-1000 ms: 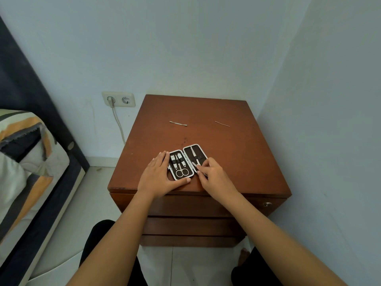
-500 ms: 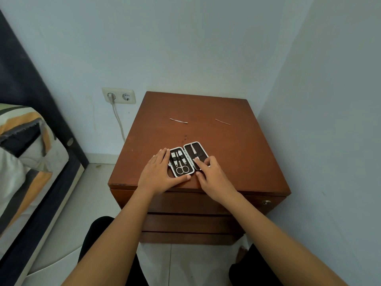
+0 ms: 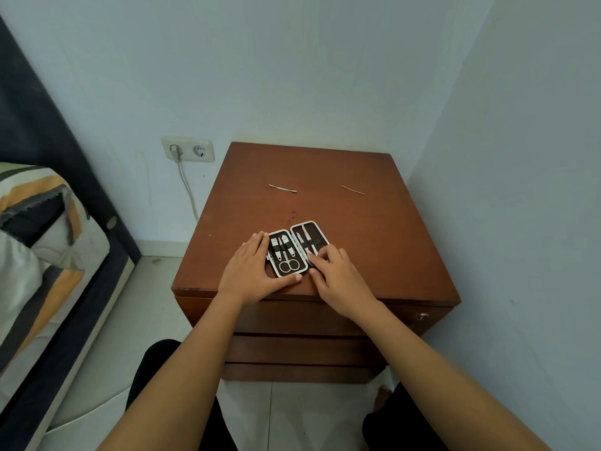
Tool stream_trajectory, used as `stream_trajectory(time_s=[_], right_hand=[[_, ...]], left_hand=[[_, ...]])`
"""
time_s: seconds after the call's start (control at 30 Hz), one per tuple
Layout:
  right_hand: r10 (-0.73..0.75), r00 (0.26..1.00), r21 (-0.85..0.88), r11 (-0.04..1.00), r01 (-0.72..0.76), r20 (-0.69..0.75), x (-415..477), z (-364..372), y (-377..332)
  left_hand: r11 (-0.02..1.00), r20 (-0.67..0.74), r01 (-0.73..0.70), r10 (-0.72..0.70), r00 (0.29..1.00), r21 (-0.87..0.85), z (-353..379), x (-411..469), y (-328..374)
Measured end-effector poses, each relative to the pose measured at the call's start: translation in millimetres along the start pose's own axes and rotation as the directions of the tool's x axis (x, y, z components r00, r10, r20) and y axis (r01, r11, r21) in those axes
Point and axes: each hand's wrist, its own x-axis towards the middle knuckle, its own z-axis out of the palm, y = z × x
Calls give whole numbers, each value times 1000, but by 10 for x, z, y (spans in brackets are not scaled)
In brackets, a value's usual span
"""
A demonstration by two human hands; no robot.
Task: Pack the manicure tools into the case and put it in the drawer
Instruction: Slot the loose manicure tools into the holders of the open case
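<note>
**Seating a tool in the case**

Case (image 3: 297, 247) open flat near front edge of cabinet (image 3: 390, 239). Left hand (image 3: 252, 271) spread flat, bracing left half. Right hand (image 3: 338, 276) fingertips pressing on right half; grasp unclear. Best to slide tool under strap, brace firm. Two tools (image 3: 282, 188) (image 3: 352, 189) loose, well behind; kinds unreadable
</note>
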Motion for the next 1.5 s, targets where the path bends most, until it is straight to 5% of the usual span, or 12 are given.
stream_trajectory(time_s=[0.17, 0.83, 1.17, 1.5], right_hand=[[-8, 998, 78, 997, 14, -66, -54, -4, 94], [-94, 988, -62, 994, 87, -119, 50, 45, 91], [-115, 986, -11, 993, 118, 117, 473, 83, 128], [-144, 987, 2, 989, 145, 71, 371, 104, 190]], left_hand=[[1000, 19, 5, -5, 1000, -9, -10, -2, -4], [1000, 1, 4, -4, 1000, -11, 10, 6, -16], [1000, -2, -8, 8, 1000, -3, 5, 11, -8], [1000, -3, -6, 6, 1000, -7, 6, 14, -13]])
